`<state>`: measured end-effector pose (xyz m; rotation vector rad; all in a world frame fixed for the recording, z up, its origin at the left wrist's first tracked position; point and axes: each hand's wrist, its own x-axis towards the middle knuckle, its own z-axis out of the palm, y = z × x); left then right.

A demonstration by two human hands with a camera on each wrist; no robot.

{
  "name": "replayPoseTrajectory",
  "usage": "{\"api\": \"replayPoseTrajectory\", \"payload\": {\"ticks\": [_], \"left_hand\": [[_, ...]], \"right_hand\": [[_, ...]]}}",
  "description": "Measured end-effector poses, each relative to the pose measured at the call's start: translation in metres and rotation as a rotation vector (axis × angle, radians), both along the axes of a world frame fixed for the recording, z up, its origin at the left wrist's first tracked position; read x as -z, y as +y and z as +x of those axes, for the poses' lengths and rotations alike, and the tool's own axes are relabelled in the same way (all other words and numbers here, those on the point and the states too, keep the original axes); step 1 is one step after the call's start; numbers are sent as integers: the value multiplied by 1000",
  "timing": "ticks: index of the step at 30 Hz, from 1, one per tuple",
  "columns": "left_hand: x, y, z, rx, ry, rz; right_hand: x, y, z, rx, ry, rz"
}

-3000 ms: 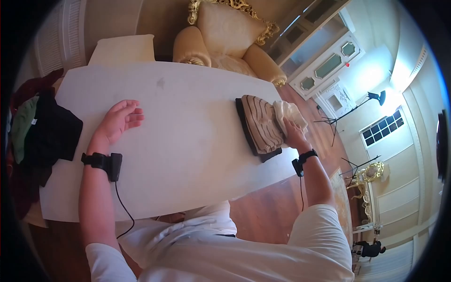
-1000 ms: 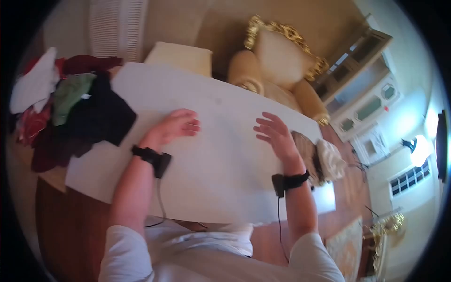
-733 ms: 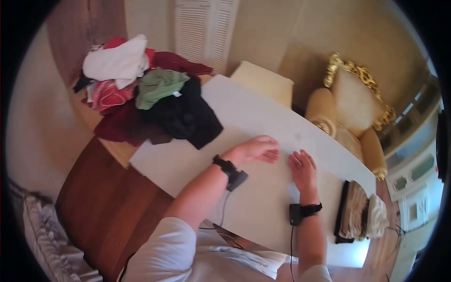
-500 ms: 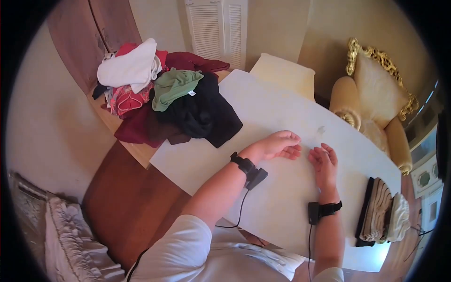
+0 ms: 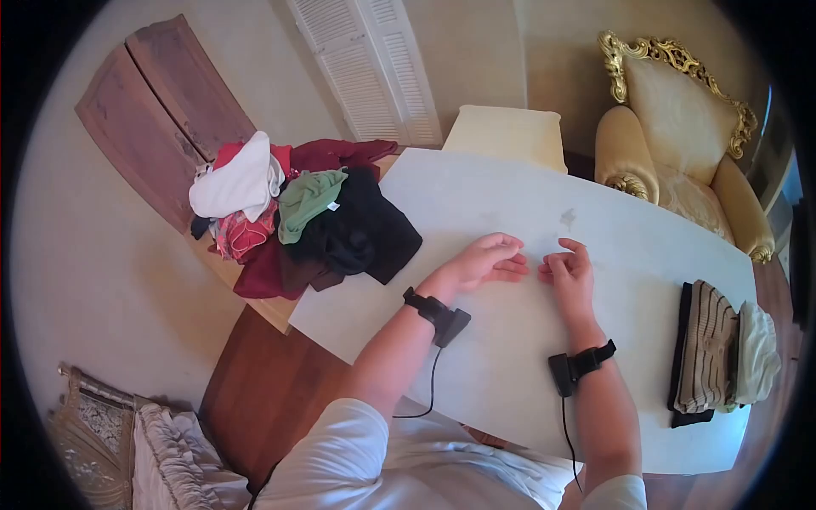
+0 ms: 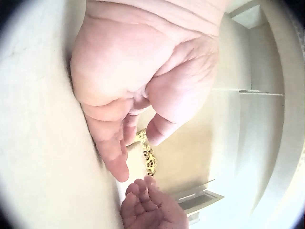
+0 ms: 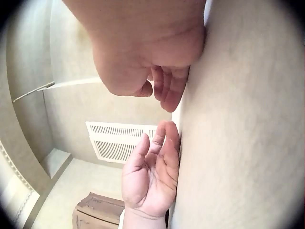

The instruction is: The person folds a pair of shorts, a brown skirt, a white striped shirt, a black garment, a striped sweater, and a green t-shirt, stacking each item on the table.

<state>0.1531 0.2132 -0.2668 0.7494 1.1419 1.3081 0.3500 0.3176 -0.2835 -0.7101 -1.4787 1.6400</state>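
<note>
My left hand [image 5: 484, 263] rests on the white table [image 5: 510, 340] with its fingers loosely bent and nothing in them. Facing it across a small gap, my right hand [image 5: 571, 279] also lies on the tabletop, relaxed and holding nothing. Both wrist views show bare palms, the little-finger side of each hand down at the table. Left of the hands is a loose heap of clothes: a black garment [image 5: 382, 234], a green one [image 5: 310, 204] with a white tag, a white one [image 5: 234, 183] and dark red ones [image 5: 348, 153].
At the table's right end sits a stack of folded clothes, with a brown striped garment [image 5: 707, 348] and a cream one [image 5: 755, 353]. Behind the table stand a gold armchair [image 5: 680, 127] and a cream stool [image 5: 506, 136]. Cables hang from both wrist cameras.
My right hand has left the folded stack and come over beside the left hand. The head view has swung left, bringing the whole clothes heap into sight.
</note>
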Motion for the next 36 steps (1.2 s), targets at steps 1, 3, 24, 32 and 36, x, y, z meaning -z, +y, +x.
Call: {"api": "replayPoseTrajectory", "payload": {"ticks": [1, 3, 24, 32, 36], "left_hand": [[1, 0, 1, -13, 35, -6], [4, 1, 5, -34, 103, -17], [8, -67, -28, -501, 1326, -133], [-67, -135, -128, -1001, 2072, 145], [-73, -198, -191, -1081, 1956, -653]], "right_hand": [[0, 0, 0, -8, -5, 8], [2, 1, 0, -21, -17, 24], [3, 0, -5, 20, -102, 143], [13, 2, -11, 71, -101, 214], [12, 2, -9, 89, -128, 249]]}}
